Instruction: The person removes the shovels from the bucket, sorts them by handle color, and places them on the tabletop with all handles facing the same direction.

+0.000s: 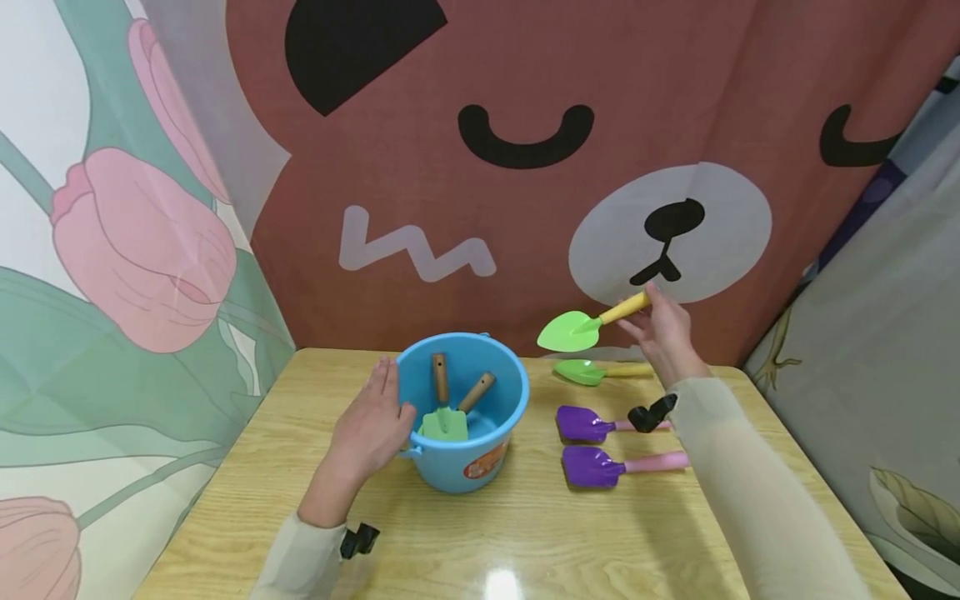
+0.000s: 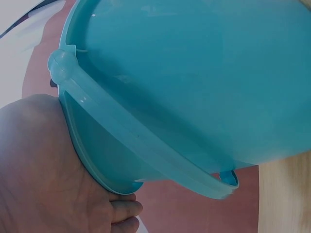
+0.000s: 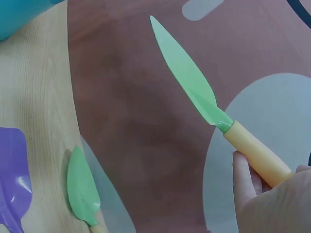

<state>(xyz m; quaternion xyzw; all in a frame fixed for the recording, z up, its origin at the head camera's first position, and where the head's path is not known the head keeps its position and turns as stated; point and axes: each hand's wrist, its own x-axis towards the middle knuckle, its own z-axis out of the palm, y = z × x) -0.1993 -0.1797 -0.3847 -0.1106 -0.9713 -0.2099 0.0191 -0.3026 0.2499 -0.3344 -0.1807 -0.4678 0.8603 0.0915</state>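
Observation:
My right hand grips the yellow handle of a light green trowel, raised over the back right of the table. In the right wrist view, its pointed blade slants up and leftward, and the thumb and fingers hold the handle. My left hand rests against the left rim of a blue bucket, its fingers straight. Inside the bucket lie a green-bladed toy tool with a brown handle and a second brown handle, whose head is hidden. The bucket's handle hangs down its side.
Right of the bucket, another green trowel with a yellow handle lies on the wooden table. Nearer are two purple shovels with pink handles, side by side. A bear-printed curtain hangs behind the table.

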